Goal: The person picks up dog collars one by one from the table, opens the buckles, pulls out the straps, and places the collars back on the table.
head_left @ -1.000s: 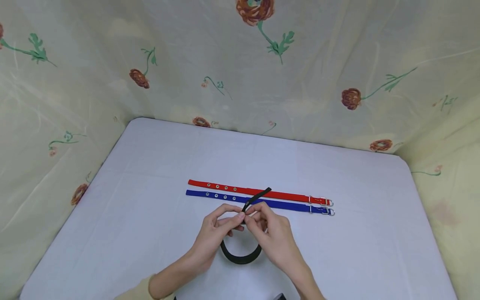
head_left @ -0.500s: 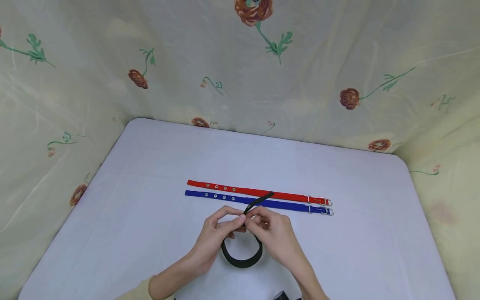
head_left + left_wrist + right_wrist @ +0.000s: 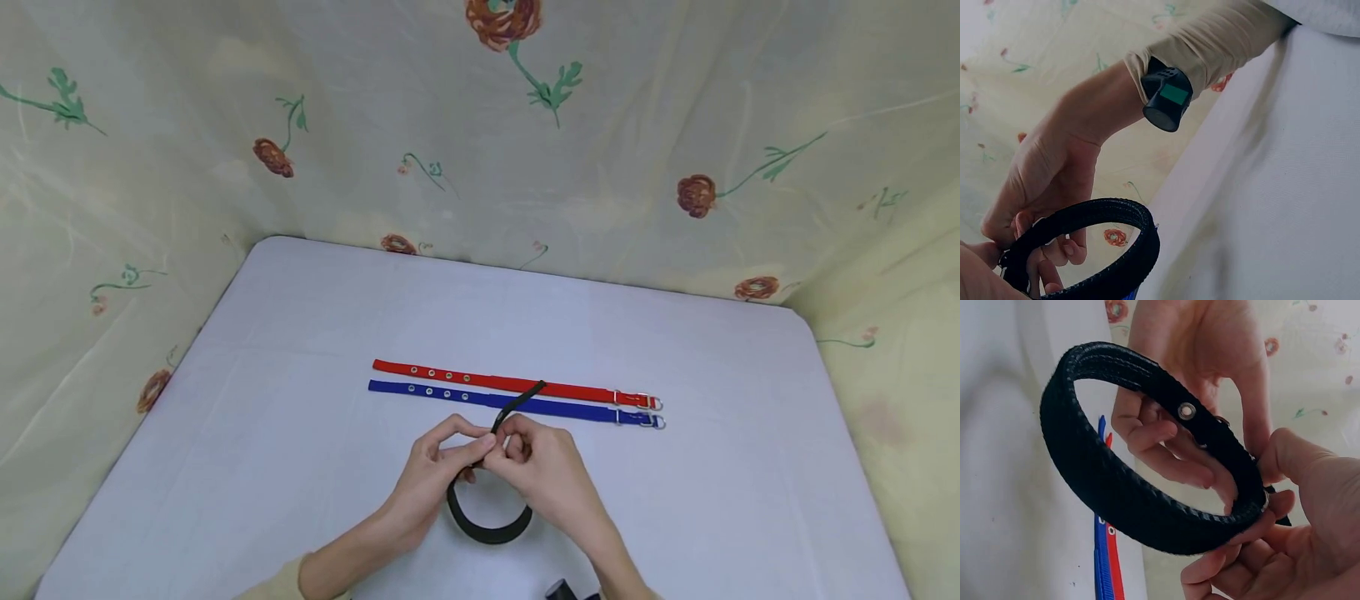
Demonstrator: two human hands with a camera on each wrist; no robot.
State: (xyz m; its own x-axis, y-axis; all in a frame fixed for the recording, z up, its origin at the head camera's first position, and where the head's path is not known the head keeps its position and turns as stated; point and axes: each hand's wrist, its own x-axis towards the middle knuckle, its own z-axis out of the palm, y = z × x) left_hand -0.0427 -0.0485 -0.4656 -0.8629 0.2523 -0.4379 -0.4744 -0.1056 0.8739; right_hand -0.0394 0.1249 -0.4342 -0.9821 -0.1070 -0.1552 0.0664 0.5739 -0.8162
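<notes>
A black pet collar (image 3: 491,535) with metal eyelets is bent into a loop in front of me, held above the table. My left hand (image 3: 425,492) pinches it between thumb and fingers at the top of the loop. Close beside, my right hand (image 3: 555,483) pinches the same spot, where metal shows in the right wrist view and the buckle is mostly covered by fingers. The collar's free end sticks out beyond the fingertips, away from me. In the right wrist view an eyelet on the black collar (image 3: 1091,469) is visible between the hands.
Beyond the hands, a red collar (image 3: 577,390) and a blue collar (image 3: 570,408) lie flat and side by side on the white table (image 3: 315,333). Their metal buckles and rings point right. A flowered curtain (image 3: 360,100) surrounds the table's back and sides.
The black loop has shifted slightly toward me and right, and both hands have moved a little with it. The right fingers are more curled at the pinched spot.
</notes>
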